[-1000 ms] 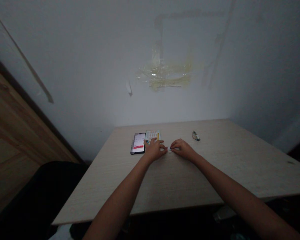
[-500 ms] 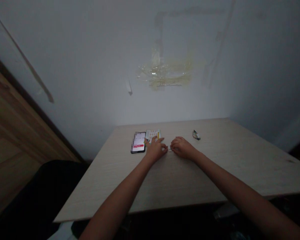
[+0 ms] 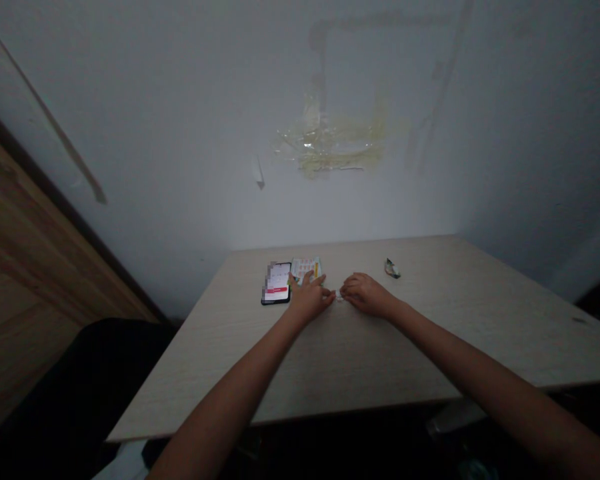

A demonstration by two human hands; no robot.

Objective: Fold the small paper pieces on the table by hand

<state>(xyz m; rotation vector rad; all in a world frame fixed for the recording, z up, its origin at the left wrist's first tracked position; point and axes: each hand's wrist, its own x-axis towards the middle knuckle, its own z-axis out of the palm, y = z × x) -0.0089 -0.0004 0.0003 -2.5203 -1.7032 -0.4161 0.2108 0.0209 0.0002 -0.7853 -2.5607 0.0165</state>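
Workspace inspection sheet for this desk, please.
Surface: pale wood-grain table, dark mark near its right edge.
Job's things: small white piece, too small to identify, between both hands' fingertips.
Clutter: smartphone, screen lit; printed card; crumpled wrapper.
Grippers: left hand, beside the card, fingers by its near edge; right hand; whether they grip the piece is unclear.
Cables: nothing seen.
Surroundings: white wall with tape residue; wooden panel at left; dark shape beside the table.
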